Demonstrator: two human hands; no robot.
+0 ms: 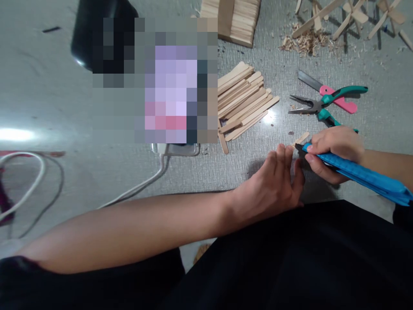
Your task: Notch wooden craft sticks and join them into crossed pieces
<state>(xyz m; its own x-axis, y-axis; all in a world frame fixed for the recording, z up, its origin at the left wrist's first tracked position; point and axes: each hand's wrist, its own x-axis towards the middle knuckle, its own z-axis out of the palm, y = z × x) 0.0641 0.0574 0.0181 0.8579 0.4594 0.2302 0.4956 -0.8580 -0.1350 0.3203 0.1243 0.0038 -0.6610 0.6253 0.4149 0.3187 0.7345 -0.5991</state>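
Observation:
My right hand is closed around a blue utility knife, its dark tip pointing left at a small wooden stick piece on the grey floor. My left hand lies beside it with fingers stretched out and pressed together, their tips holding down the near end of that stick. A loose pile of flat wooden craft sticks lies just beyond my left hand.
Green-handled pliers and a pink-handled blade lie to the right. A stacked bundle of sticks, wood shavings and stick constructions sit at the back. A white cable runs left. A blurred patch covers the centre.

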